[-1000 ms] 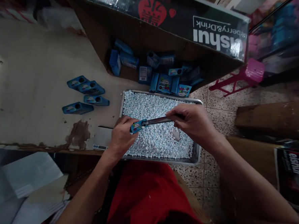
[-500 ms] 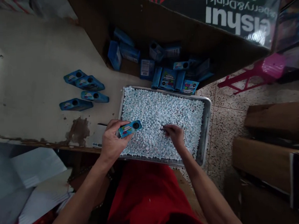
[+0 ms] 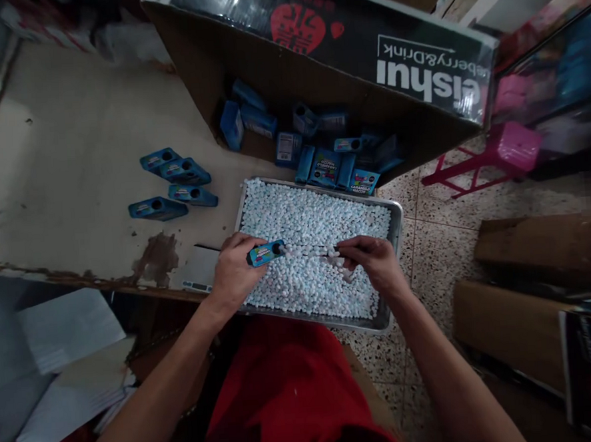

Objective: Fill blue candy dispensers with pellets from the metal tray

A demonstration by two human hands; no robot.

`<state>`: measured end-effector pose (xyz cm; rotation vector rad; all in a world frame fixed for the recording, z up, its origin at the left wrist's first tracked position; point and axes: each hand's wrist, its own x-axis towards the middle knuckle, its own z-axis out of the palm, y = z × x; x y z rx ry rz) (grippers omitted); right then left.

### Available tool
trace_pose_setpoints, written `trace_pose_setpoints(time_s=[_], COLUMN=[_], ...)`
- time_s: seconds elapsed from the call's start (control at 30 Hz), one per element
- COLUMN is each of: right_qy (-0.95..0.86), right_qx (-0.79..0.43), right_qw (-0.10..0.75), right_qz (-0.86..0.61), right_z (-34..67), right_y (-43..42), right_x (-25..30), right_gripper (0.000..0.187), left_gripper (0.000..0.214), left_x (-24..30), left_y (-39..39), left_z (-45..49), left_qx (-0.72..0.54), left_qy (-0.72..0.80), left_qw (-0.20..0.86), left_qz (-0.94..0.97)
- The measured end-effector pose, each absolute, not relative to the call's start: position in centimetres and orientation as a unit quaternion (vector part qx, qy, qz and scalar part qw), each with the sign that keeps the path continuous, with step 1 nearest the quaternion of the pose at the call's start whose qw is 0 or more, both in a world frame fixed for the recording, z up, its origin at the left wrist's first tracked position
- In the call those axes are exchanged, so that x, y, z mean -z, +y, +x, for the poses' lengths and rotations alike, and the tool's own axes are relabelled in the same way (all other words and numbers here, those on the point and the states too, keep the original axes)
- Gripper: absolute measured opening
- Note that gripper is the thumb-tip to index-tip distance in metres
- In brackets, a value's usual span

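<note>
My left hand is closed around a small blue candy box, tilted so its holed end faces right, above the metal tray. Small white and pale-blue candies fill this tray. Over the tray's right half, my right hand pinches a dark, thin scoop loaded with candies. The scoop's far end reaches toward the box's opening, and candies lie between the two. Heaped candies hide most of the scoop's shape.
Several blue boxes stand on the worn table at left. More blue boxes lie inside a large carton behind the tray. A digital scale sits left of my left hand. A pink stool and cartons are at right.
My right hand has come up from the candies and moved right, bringing up a loaded scoop. The box in my left hand has shifted slightly right, and candies now show at its opening.
</note>
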<state>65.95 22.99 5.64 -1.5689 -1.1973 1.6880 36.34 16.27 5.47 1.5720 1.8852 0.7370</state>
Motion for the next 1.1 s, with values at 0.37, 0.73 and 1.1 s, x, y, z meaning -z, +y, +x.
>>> trace_pose_setpoints(time_s=[0.37, 0.73, 1.1], right_qy=[-0.721, -0.502, -0.384], right_qx=[-0.389, -0.349, -0.587], right_qw=[0.186, 0.210, 0.311], right_qz=[-0.543, -0.763, -0.641], right_z=[62.1, 74.0, 62.0], right_y=[24.7, 19.3, 20.8], right_x=[-16.0, -2.6, 6.8], right_gripper=[0.022, 0.028, 0.033], left_gripper=[0.033, 0.034, 0.034], left_x=[-5.8, -3.9, -5.0], left_y=[17.4, 16.2, 14.3], left_z=[38.3, 34.8, 33.7], left_qx=[-0.276, -0.350, -0.268], left_qy=[0.645, 0.665, 0.738], left_qw=[0.328, 0.400, 0.319], left_qz=[0.633, 0.524, 0.531])
